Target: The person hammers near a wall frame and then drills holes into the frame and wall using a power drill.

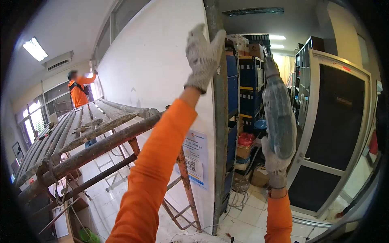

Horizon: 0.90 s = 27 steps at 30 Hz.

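My left hand point(204, 54), in a grey-white knitted glove, is raised high against the end of the white wall point(162, 52). Its thumb and fingers are spread, and it overlaps the dark vertical post point(219, 121) on the wall's edge; whether it presses on the post I cannot tell. On the right, my gloved right hand point(276, 166) is wrapped around the lower end of a power drill point(278, 113). The drill stands nearly upright with its bit pointing up, well apart from the post. Its grip is partly hidden.
Scaffolding with a slatted platform point(81, 123) stands at left, a hammer-like tool point(87, 125) on it. Beyond it, another person point(78, 90) in orange reaches to the wall. Shelves with dark bins point(248, 81) stand behind the post. A framed door point(330, 121) is at right. Cables point(190, 234) lie on the floor.
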Tool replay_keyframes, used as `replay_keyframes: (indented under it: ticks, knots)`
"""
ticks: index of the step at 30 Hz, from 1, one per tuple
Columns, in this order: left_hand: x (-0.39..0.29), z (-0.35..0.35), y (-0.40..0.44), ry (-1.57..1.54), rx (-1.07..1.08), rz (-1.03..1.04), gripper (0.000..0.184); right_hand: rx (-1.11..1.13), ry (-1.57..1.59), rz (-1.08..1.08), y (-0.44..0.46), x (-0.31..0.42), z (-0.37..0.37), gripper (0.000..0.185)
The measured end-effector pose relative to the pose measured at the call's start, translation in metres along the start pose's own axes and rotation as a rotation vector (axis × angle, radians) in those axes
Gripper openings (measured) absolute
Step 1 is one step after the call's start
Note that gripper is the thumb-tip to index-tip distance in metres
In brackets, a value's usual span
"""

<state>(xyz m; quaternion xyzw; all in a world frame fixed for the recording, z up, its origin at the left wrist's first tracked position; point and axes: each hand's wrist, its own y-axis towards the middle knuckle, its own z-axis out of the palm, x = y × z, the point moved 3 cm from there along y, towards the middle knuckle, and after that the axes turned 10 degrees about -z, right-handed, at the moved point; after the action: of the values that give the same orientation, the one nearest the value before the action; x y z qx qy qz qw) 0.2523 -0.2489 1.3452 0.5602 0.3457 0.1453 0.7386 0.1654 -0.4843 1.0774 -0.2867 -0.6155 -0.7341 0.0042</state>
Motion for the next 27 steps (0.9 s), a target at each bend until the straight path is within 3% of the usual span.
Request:
replay_keyframes:
  ticks: [3, 8, 14, 20, 23, 26, 27]
  knots:
    - [-0.003, 0.020, 0.049, 0.127, -0.099, 0.141, 0.091, 0.024, 0.043, -0.250, 0.043, 0.008, -0.002, 0.085]
    - [-0.004, 0.051, 0.105, 0.337, -0.209, 0.263, 0.101, 0.075, 0.042, -0.415, 0.098, 0.011, 0.000, 0.090]
    - [-0.019, 0.054, 0.106, 0.271, -0.105, -0.105, 0.088, 0.089, 0.122, -0.481, 0.146, 0.003, 0.010, 0.089]
    - [-0.016, 0.056, 0.108, 0.339, -0.129, 0.066, 0.075, 0.054, 0.168, -0.632, 0.198, -0.014, 0.038, 0.087]
    - [0.003, 0.070, 0.124, 0.395, -0.224, 0.252, 0.069, 0.082, 0.192, -0.569, 0.223, -0.018, 0.057, 0.090]
    - [-0.010, 0.070, 0.116, 0.379, -0.207, 0.115, 0.066, 0.062, 0.150, -0.620, 0.248, -0.026, 0.071, 0.089]
    - [-0.005, 0.073, 0.121, 0.469, -0.202, 0.222, 0.066, 0.041, 0.141, -0.651, 0.255, -0.027, 0.076, 0.088]
